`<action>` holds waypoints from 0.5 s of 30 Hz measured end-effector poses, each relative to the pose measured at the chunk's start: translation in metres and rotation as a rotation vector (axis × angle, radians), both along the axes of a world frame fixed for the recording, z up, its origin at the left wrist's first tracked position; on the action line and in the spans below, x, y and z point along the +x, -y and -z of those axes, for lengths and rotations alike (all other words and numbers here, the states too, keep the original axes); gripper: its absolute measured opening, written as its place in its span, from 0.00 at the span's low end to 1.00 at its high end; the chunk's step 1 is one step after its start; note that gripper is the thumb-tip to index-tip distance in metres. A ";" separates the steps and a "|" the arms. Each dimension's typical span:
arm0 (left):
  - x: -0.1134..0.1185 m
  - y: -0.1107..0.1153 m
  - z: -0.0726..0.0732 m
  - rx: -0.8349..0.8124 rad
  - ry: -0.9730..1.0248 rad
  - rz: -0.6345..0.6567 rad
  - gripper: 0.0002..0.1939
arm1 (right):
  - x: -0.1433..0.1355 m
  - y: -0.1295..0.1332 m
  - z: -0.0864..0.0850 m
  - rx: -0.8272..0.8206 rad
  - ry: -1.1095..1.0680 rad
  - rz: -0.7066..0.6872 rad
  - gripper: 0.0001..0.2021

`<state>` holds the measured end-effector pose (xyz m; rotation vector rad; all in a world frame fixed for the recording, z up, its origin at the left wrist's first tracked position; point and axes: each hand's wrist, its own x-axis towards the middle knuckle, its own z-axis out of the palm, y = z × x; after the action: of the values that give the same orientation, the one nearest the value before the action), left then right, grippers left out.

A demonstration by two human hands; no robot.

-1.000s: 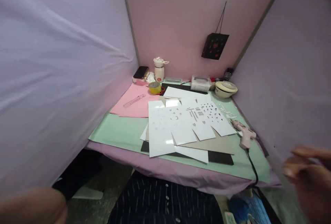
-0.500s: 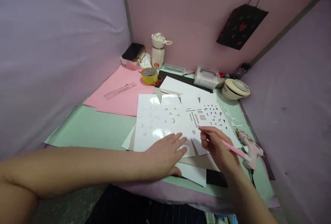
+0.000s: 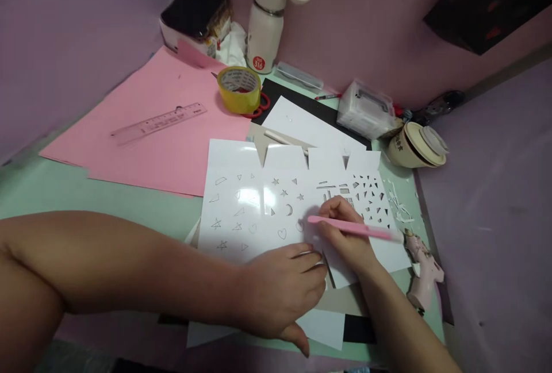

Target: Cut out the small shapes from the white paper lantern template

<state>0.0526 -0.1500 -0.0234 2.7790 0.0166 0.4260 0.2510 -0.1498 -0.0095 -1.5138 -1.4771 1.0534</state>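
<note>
At two o'clock the black object (image 3: pixel 485 2) is cropped, its markings (image 3: pixel 494 33) blurred. At eleven the scissors (image 3: pixel 257 112) are partly hidden by the tape (image 3: pixel 236 101). At four, cut-outs (image 3: pixel 344 191) in the white sheet (image 3: pixel 233 157) are partly covered by the right hand (image 3: pixel 347 241).

The head camera looks from above the near edge of the tabletop (image 3: pixel 142 206), facing forward and down. It sits close over the left hand (image 3: pixel 284 285) and right hand (image 3: pixel 350 251), its view reaching past the far edge to the pink wall (image 3: pixel 366 28).

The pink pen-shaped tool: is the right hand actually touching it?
Touching: the head view shows the right hand gripping the pink pen-shaped tool, fingers closed near its front end.
</note>
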 end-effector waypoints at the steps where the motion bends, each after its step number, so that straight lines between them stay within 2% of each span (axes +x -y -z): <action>1: 0.002 -0.005 0.001 -0.009 0.004 0.022 0.34 | 0.001 0.000 -0.001 0.008 0.012 -0.004 0.02; 4: 0.004 -0.012 0.002 -0.008 0.003 0.025 0.31 | 0.002 -0.001 -0.004 -0.016 0.068 0.007 0.02; 8: 0.003 -0.010 0.000 -0.001 0.002 -0.020 0.34 | -0.002 0.002 -0.005 0.028 0.084 0.063 0.03; 13: 0.003 -0.009 -0.001 -0.048 0.071 -0.010 0.22 | -0.007 0.008 0.006 0.160 -0.005 0.035 0.06; 15: 0.004 -0.008 0.001 -0.047 0.072 -0.014 0.26 | -0.006 0.009 0.010 0.146 -0.067 0.003 0.06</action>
<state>0.0562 -0.1420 -0.0246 2.7175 0.0293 0.5222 0.2445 -0.1583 -0.0196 -1.3651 -1.4715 0.9638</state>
